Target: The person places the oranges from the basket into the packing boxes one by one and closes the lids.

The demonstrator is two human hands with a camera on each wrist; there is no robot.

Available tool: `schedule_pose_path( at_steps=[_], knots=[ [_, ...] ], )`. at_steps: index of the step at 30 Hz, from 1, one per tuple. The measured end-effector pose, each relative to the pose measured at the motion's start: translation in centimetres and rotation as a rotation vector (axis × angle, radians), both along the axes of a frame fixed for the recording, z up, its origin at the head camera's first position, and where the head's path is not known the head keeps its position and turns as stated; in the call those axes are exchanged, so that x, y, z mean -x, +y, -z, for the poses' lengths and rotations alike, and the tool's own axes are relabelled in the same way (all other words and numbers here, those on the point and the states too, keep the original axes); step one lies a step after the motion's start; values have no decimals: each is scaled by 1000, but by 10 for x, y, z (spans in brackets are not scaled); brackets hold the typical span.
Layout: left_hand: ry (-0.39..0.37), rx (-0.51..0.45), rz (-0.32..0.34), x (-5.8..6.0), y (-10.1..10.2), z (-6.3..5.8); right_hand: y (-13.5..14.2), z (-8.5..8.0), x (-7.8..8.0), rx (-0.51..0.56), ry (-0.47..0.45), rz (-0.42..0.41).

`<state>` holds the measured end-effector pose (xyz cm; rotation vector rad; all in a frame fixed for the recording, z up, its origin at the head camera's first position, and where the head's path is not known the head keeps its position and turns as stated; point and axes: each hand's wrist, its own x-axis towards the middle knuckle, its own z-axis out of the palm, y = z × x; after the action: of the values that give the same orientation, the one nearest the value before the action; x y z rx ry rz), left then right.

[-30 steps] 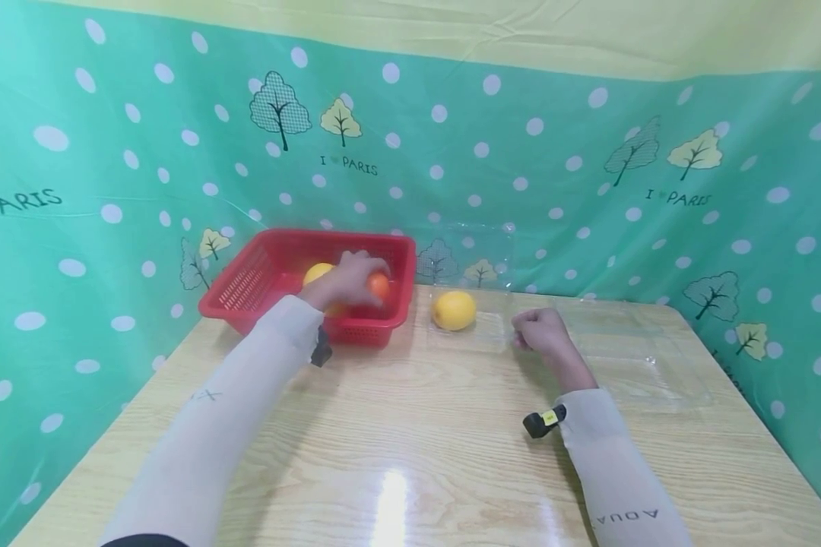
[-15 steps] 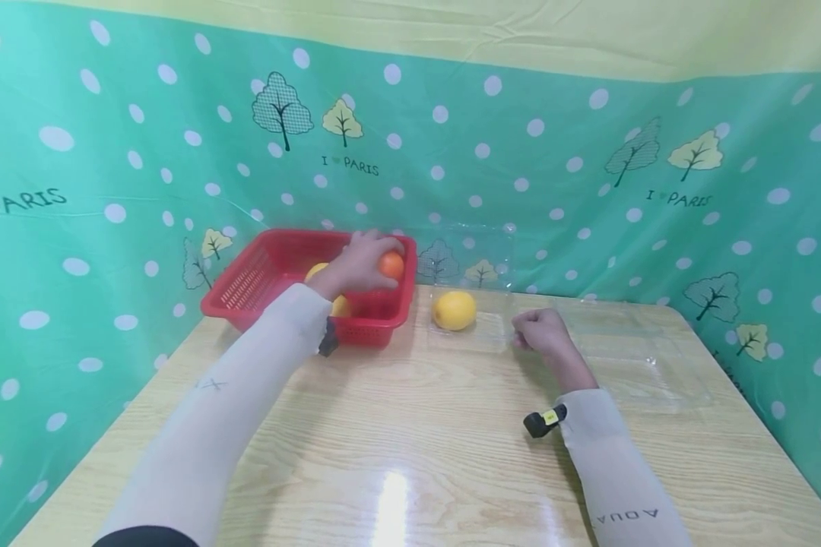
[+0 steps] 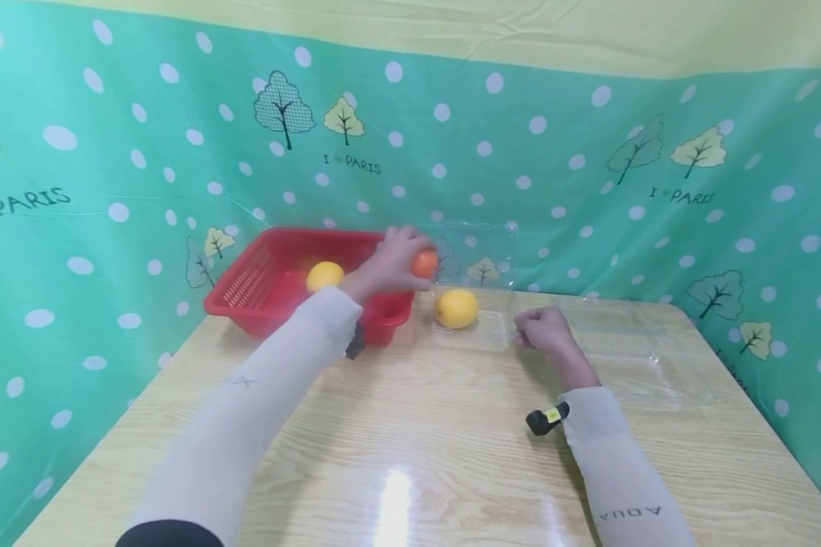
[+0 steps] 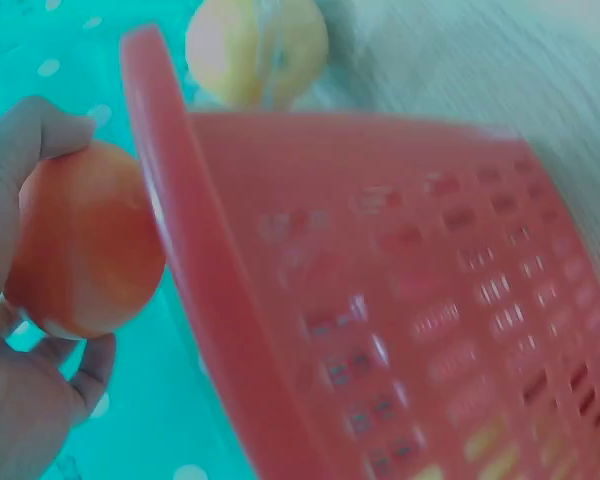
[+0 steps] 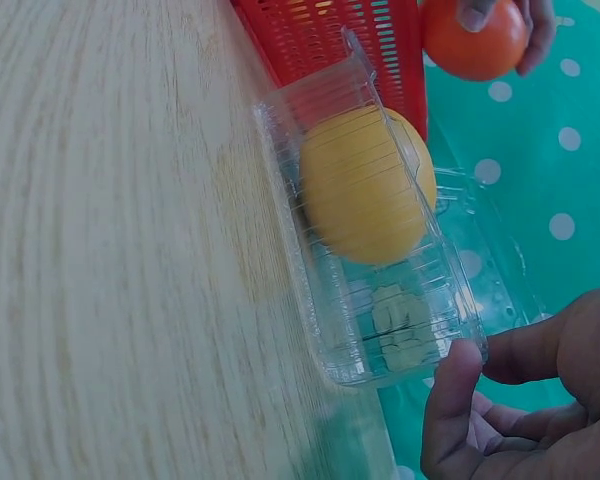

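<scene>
My left hand (image 3: pixel 398 262) grips an orange-red tomato (image 3: pixel 425 264) in the air, just past the right rim of the red basket (image 3: pixel 253 319). In the left wrist view the fingers and thumb curve round the tomato (image 4: pixel 88 240), close beside the basket's rim. To the right of the basket stands a clear plastic box (image 5: pixel 352 372) with its lid raised; one lemon (image 3: pixel 457 308) lies in its left part. My right hand (image 3: pixel 546 332) pinches the box's near right corner between thumb and forefinger, as the right wrist view shows.
A lemon (image 3: pixel 324 276) remains visible inside the basket, partly behind my left forearm. More clear plastic packaging (image 3: pixel 646 365) lies on the wooden table (image 3: pixel 451 425) at the right. A green dotted curtain (image 3: pixel 554 152) hangs behind.
My left hand has lifted the tomato out of the basket and carried it rightward over the rim. The right hand has stayed at the box.
</scene>
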<state>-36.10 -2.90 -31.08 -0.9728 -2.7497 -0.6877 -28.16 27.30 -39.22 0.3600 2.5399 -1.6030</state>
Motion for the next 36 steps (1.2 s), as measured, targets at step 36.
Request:
schedule_pose_path(
  at_steps=[36],
  knots=[
    [-30, 119, 186, -26, 122, 52, 4, 1, 5, 100, -46, 21]
  ],
)
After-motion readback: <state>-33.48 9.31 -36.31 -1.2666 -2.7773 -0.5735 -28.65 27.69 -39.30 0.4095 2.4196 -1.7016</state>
